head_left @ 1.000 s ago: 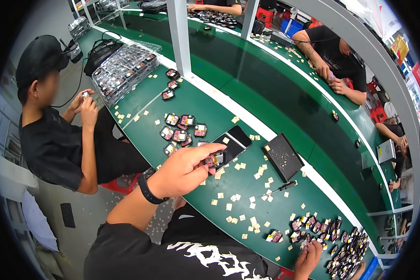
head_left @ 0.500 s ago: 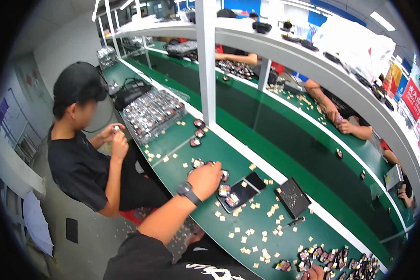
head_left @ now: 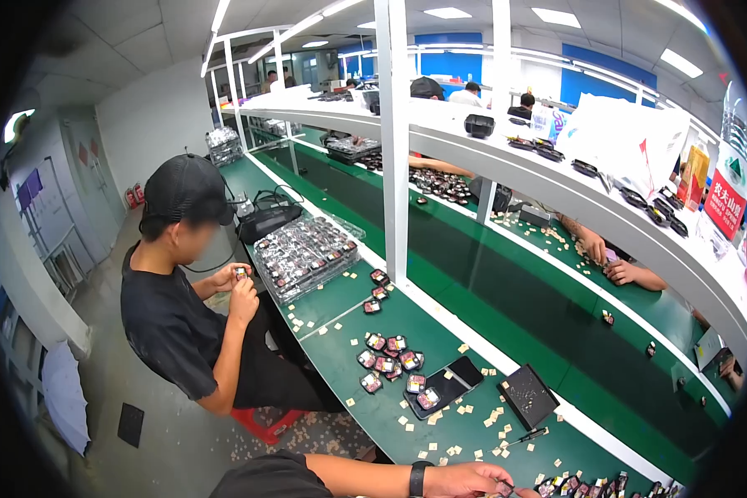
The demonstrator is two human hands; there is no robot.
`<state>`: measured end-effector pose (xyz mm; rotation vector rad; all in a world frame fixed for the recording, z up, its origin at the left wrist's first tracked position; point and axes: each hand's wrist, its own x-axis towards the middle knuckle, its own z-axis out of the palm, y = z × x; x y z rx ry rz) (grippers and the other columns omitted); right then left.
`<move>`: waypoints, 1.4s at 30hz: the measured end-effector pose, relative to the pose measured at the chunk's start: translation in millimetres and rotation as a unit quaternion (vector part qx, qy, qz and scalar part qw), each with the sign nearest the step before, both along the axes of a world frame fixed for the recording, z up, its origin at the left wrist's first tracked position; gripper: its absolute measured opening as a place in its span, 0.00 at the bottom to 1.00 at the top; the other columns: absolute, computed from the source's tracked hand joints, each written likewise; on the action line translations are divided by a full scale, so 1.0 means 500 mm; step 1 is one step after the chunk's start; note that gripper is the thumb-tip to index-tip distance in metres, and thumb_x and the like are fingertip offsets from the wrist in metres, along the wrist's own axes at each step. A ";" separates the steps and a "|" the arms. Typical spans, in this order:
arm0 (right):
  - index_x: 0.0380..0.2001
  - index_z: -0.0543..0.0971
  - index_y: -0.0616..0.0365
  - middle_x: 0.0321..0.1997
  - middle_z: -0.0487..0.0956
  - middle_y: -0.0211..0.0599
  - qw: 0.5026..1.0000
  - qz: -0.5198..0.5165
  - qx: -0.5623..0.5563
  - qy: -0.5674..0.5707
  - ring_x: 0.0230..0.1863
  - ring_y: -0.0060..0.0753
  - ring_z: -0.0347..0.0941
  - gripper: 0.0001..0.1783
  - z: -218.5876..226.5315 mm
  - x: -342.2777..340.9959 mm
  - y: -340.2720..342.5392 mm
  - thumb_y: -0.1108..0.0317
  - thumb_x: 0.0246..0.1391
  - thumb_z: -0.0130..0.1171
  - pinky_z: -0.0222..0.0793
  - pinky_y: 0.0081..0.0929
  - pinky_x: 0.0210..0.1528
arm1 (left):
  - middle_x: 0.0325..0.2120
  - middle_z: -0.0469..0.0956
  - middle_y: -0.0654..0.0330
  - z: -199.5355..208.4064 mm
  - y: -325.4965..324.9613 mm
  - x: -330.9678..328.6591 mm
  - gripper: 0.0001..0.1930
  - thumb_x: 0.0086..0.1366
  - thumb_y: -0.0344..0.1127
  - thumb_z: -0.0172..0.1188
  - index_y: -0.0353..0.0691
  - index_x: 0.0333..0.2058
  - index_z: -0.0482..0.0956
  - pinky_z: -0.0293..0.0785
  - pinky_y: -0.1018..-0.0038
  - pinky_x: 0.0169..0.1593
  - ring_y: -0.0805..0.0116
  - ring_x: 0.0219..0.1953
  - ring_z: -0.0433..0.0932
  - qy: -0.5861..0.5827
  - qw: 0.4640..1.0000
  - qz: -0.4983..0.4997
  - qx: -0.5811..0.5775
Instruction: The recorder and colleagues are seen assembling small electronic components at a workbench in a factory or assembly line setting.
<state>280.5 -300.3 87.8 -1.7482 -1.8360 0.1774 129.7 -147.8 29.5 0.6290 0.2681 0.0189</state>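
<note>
My left hand [head_left: 466, 479], with a black band on its wrist, is at the lower edge, its fingers closed on a small black module [head_left: 504, 489] with a reddish face. Just beside it, a sliver of my right hand [head_left: 526, 493] shows at the frame's bottom; its fingers are mostly cut off. To the right of both hands lies a heap of similar modules [head_left: 593, 484]. A cluster of modules [head_left: 388, 363] sits farther up the green bench, and two more rest on a dark phone-like slab [head_left: 465, 373].
Pale square chips [head_left: 452, 451] are scattered over the bench [head_left: 373, 415]. A black tray [head_left: 529, 397] stands near the white rail, a thin dark tool [head_left: 531, 434] beside it. A co-worker [head_left: 183, 307] sits left, near a plastic-wrapped tray of modules [head_left: 307, 253]. An overhead shelf [head_left: 556, 170] runs along the bench.
My left hand has left the cluster by the slab and come back to the lower edge with a module, beside my right hand. The view has tilted upward.
</note>
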 end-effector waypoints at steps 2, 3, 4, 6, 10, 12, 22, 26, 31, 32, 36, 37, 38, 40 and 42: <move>0.38 0.81 0.57 0.43 0.77 0.49 0.996 -0.033 0.081 -0.016 0.38 0.45 0.75 0.07 0.018 0.004 0.000 0.73 0.54 0.62 0.71 0.38 0.39 | 0.32 0.78 0.65 -0.005 -0.005 -0.001 0.15 0.68 0.36 0.60 0.38 0.50 0.72 0.69 0.85 0.21 0.79 0.23 0.75 0.020 0.996 0.074 0.053; 0.38 0.81 0.57 0.43 0.77 0.49 0.996 -0.036 0.082 -0.016 0.38 0.45 0.75 0.07 0.017 0.008 -0.006 0.73 0.54 0.62 0.71 0.38 0.39 | 0.32 0.78 0.65 -0.001 -0.004 0.000 0.15 0.68 0.36 0.60 0.38 0.50 0.72 0.69 0.85 0.21 0.79 0.23 0.75 0.021 0.996 0.072 0.054; 0.36 0.80 0.59 0.39 0.78 0.49 0.994 -0.079 0.067 0.036 0.36 0.47 0.75 0.05 0.013 0.015 -0.016 0.72 0.56 0.59 0.70 0.39 0.37 | 0.32 0.78 0.65 0.007 -0.003 -0.001 0.15 0.68 0.37 0.59 0.37 0.49 0.72 0.71 0.83 0.22 0.79 0.24 0.76 0.018 0.991 0.090 0.096; 0.30 0.79 0.63 0.27 0.79 0.42 0.980 -0.177 -0.006 0.093 0.26 0.42 0.74 0.11 -0.015 0.034 -0.052 0.68 0.64 0.53 0.69 0.38 0.32 | 0.34 0.78 0.61 0.030 0.006 -0.004 0.12 0.69 0.32 0.58 0.35 0.48 0.71 0.77 0.80 0.32 0.76 0.30 0.78 0.019 0.985 0.093 0.143; 0.32 0.78 0.63 0.25 0.80 0.36 0.937 -0.183 -0.105 0.279 0.23 0.34 0.75 0.10 -0.067 0.055 -0.022 0.68 0.65 0.55 0.70 0.33 0.29 | 0.43 0.76 0.57 -0.026 0.036 0.020 0.15 0.70 0.36 0.57 0.37 0.51 0.69 0.80 0.74 0.40 0.70 0.37 0.79 -0.014 0.973 0.096 0.208; 0.31 0.75 0.62 0.28 0.75 0.36 0.889 -0.185 -0.152 0.390 0.25 0.25 0.69 0.11 -0.072 0.044 -0.033 0.67 0.65 0.51 0.60 0.24 0.25 | 0.44 0.76 0.57 0.030 0.046 0.006 0.12 0.70 0.34 0.56 0.38 0.49 0.69 0.82 0.69 0.43 0.64 0.41 0.81 0.012 0.987 0.136 0.087; 0.44 0.62 0.56 0.40 0.81 0.44 0.727 -0.100 -0.136 0.665 0.24 0.15 0.67 0.07 0.000 0.018 0.013 0.72 0.67 0.47 0.62 0.14 0.24 | 0.46 0.80 0.55 0.082 0.048 0.055 0.16 0.71 0.31 0.54 0.38 0.55 0.70 0.74 0.80 0.39 0.77 0.40 0.78 0.084 0.966 0.147 0.196; 0.42 0.61 0.55 0.41 0.81 0.47 0.702 -0.107 -0.123 0.693 0.21 0.15 0.67 0.07 0.012 0.013 0.012 0.72 0.67 0.48 0.62 0.13 0.21 | 0.46 0.79 0.56 0.083 0.026 0.055 0.17 0.70 0.26 0.55 0.34 0.56 0.69 0.76 0.78 0.43 0.74 0.43 0.79 0.051 0.966 0.149 0.205; 0.43 0.60 0.54 0.41 0.81 0.47 0.693 -0.093 -0.159 0.697 0.21 0.14 0.67 0.08 0.025 0.010 0.006 0.72 0.67 0.48 0.62 0.14 0.20 | 0.44 0.80 0.53 0.093 0.009 0.050 0.20 0.65 0.19 0.58 0.30 0.55 0.69 0.79 0.75 0.46 0.71 0.43 0.80 0.034 0.949 0.163 0.266; 0.42 0.60 0.54 0.41 0.81 0.48 0.695 -0.098 -0.170 0.692 0.20 0.14 0.67 0.08 0.024 0.008 0.007 0.72 0.67 0.48 0.62 0.14 0.20 | 0.44 0.80 0.53 0.093 0.009 0.050 0.20 0.65 0.19 0.58 0.30 0.55 0.69 0.79 0.75 0.46 0.71 0.43 0.80 0.035 0.950 0.162 0.264; 0.40 0.58 0.54 0.39 0.81 0.51 0.681 -0.121 -0.187 0.698 0.18 0.15 0.67 0.09 0.015 0.004 0.016 0.73 0.67 0.48 0.62 0.16 0.18 | 0.41 0.80 0.53 0.092 0.010 0.048 0.18 0.63 0.18 0.59 0.29 0.53 0.71 0.79 0.76 0.45 0.72 0.40 0.81 0.043 0.937 0.169 0.302; 0.40 0.58 0.54 0.39 0.81 0.51 0.680 -0.121 -0.188 0.699 0.18 0.15 0.67 0.09 0.010 0.003 0.018 0.73 0.67 0.48 0.62 0.16 0.18 | 0.40 0.80 0.53 0.092 0.008 0.047 0.17 0.63 0.18 0.59 0.29 0.51 0.72 0.79 0.76 0.45 0.72 0.39 0.81 0.044 0.933 0.177 0.310; 0.40 0.58 0.55 0.39 0.81 0.52 0.667 -0.120 -0.180 0.713 0.18 0.16 0.67 0.09 0.004 0.002 0.020 0.73 0.67 0.48 0.61 0.16 0.17 | 0.40 0.80 0.53 0.091 0.006 0.047 0.17 0.63 0.18 0.59 0.29 0.51 0.72 0.79 0.76 0.45 0.72 0.39 0.81 0.045 0.933 0.176 0.309; 0.39 0.58 0.55 0.38 0.81 0.53 0.654 -0.120 -0.172 0.727 0.17 0.16 0.67 0.08 -0.002 0.000 0.025 0.73 0.67 0.48 0.61 0.16 0.16 | 0.39 0.80 0.52 0.089 0.001 0.048 0.16 0.63 0.18 0.59 0.29 0.49 0.72 0.80 0.75 0.44 0.72 0.39 0.81 0.043 0.930 0.187 0.313; 0.38 0.59 0.55 0.36 0.81 0.54 0.635 -0.118 -0.154 0.748 0.16 0.17 0.67 0.08 -0.004 -0.001 0.030 0.74 0.66 0.48 0.59 0.16 0.15 | 0.39 0.80 0.52 0.084 -0.005 0.049 0.15 0.63 0.18 0.59 0.29 0.48 0.72 0.80 0.75 0.44 0.72 0.39 0.81 0.046 0.932 0.194 0.302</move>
